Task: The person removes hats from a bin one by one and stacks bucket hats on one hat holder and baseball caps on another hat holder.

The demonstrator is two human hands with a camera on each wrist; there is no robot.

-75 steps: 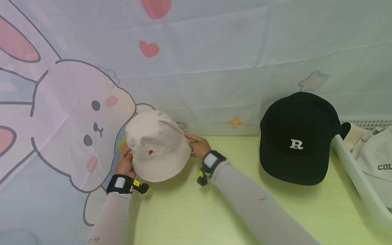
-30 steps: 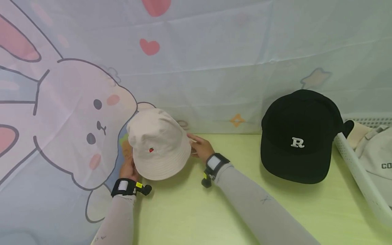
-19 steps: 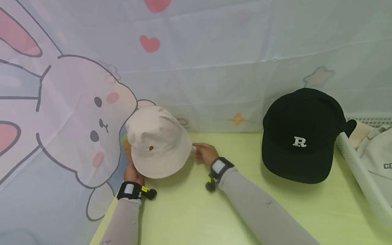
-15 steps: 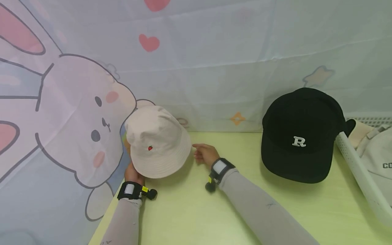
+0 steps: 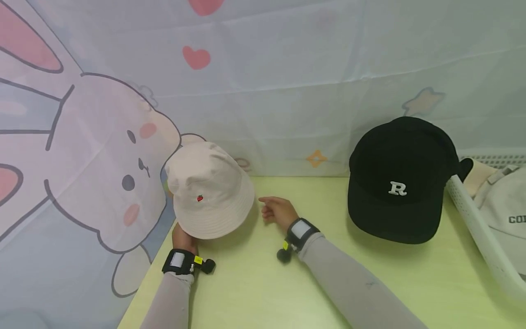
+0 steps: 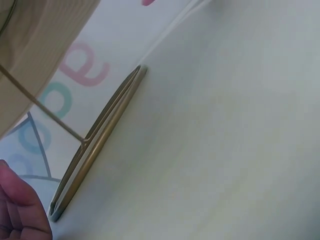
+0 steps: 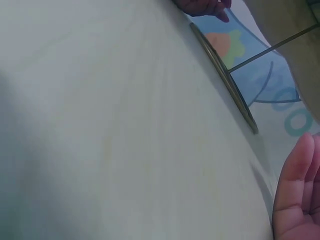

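Observation:
A cream bucket hat (image 5: 209, 183) with a small strawberry on its front sits up on a stand, tilted towards me. Beneath its brim, the left wrist view shows the stand's thin metal pole and its ring base (image 6: 93, 157) on the table. My left hand (image 5: 184, 238) is low under the brim's near left side, its fingertips hidden from the head view; in the left wrist view its loosely bent fingers (image 6: 22, 205) are beside the ring and hold nothing. My right hand (image 5: 279, 212) hovers just right of the brim, apart from it, index finger extended and the others loosely bent.
A black cap (image 5: 378, 155) with a white R stands raised to the right. Beyond it, a white perforated basket (image 5: 481, 228) holds a pale cap (image 5: 503, 201). A cartoon rabbit cloth (image 5: 287, 91) hangs behind the yellow-green table (image 5: 246, 292) and along its left side.
My right hand has let go of the brim and drawn back to the right. My left hand has come down from the hat's side to below the brim. The hat keeps its place.

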